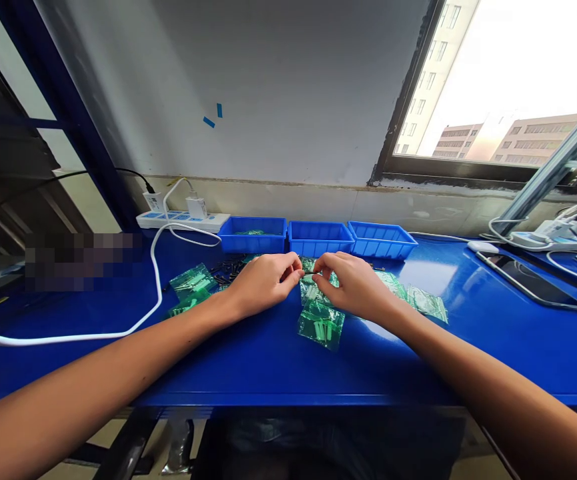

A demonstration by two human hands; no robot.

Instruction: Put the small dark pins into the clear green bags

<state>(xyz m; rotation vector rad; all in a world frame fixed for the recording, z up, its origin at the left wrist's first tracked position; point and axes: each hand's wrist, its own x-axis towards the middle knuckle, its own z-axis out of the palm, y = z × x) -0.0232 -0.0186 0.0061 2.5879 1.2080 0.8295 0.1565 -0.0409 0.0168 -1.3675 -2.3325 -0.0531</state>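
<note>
A small thin dark piece [308, 273] spans the gap between my two hands above the blue table. One end is pinched in the fingertips of my left hand [268, 281], the other in those of my right hand [351, 283]. Green plastic bags with pale sticks inside lie below and around the hands, one nearest the front [321, 325] and others at the left [192, 283] and right [427, 303]. A heap of small black parts [228, 269] rests behind my left hand, which partly hides it.
Three blue bins [252, 241], [320, 239], [382, 241] line the back of the blue table [248, 373]. A white cable [156, 267] runs from a power strip [183, 220] across the left. At right lies a phone [528, 280] near another strip [563, 239].
</note>
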